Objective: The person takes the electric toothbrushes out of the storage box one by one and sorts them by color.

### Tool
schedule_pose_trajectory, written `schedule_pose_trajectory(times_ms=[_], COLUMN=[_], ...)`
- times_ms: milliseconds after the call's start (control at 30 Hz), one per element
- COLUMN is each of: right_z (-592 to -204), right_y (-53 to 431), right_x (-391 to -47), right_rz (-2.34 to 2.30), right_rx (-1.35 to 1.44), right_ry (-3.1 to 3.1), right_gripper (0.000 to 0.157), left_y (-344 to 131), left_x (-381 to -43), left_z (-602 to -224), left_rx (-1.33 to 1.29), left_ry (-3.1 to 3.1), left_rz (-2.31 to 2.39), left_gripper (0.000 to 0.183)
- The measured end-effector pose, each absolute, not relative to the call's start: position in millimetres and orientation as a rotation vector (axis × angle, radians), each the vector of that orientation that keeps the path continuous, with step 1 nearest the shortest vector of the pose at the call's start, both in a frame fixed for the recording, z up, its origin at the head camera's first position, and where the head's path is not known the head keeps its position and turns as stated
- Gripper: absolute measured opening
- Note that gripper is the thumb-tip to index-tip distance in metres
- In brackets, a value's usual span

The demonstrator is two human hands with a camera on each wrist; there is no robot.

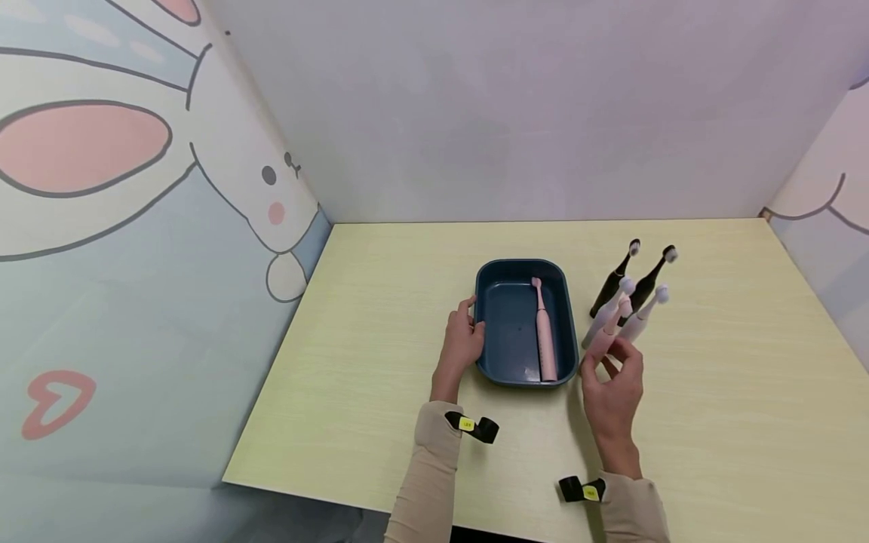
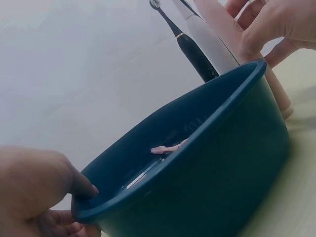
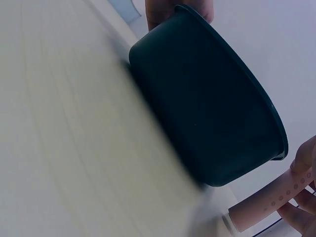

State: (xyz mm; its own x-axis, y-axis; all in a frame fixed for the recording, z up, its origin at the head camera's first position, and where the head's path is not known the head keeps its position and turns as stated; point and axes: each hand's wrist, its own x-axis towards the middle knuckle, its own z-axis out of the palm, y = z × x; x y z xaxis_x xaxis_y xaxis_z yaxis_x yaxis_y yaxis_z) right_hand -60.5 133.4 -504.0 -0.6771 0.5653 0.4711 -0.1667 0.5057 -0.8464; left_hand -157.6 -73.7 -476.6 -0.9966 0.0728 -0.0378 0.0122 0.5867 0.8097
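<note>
With thumb inside and fingers outside, my left hand (image 1: pixel 463 343) grips the left rim of a dark blue plastic basin (image 1: pixel 504 324). Inside the basin, along its right side, lies a pink electric toothbrush (image 1: pixel 545 343), head pointing away. My right hand (image 1: pixel 614 392), just right of the basin, pinches the body of another pink electric toothbrush (image 3: pixel 269 202) between thumb and fingers. This toothbrush is upright, its base close to the tabletop. Right behind it stand two white electric toothbrushes (image 1: pixel 635 327) and two black ones (image 1: pixel 609 288), partly overlapping in the head view.
The pale wooden table (image 1: pixel 366 339) meets a plain whitish wall (image 1: pixel 516 113) at the back. A side wall (image 1: pixel 224 324) with cartoon drawings borders the left edge, another the right. Both wrists wear black straps (image 1: pixel 483 430) with yellow labels.
</note>
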Motion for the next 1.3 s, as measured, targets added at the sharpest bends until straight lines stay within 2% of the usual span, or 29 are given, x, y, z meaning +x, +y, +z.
schedule_pose_trajectory(times_ms=[233, 1300], right_z=[-505.3, -512.3], right_y=[133.9, 133.9], right_x=[-61.7, -55.9], right_rz=[1.218, 1.147], right_rx=[-0.340, -0.284], right_ry=[-1.989, -2.012], right_gripper=[0.045, 0.037], left_y=[-73.2, -74.8], left_x=[-157.7, -155.0], left_z=[-476.1, -476.0], left_rx=[0.071, 0.082], left_ry=[2.738, 2.755], left_rz=[1.391, 1.385], left_gripper=[0.050, 0.049])
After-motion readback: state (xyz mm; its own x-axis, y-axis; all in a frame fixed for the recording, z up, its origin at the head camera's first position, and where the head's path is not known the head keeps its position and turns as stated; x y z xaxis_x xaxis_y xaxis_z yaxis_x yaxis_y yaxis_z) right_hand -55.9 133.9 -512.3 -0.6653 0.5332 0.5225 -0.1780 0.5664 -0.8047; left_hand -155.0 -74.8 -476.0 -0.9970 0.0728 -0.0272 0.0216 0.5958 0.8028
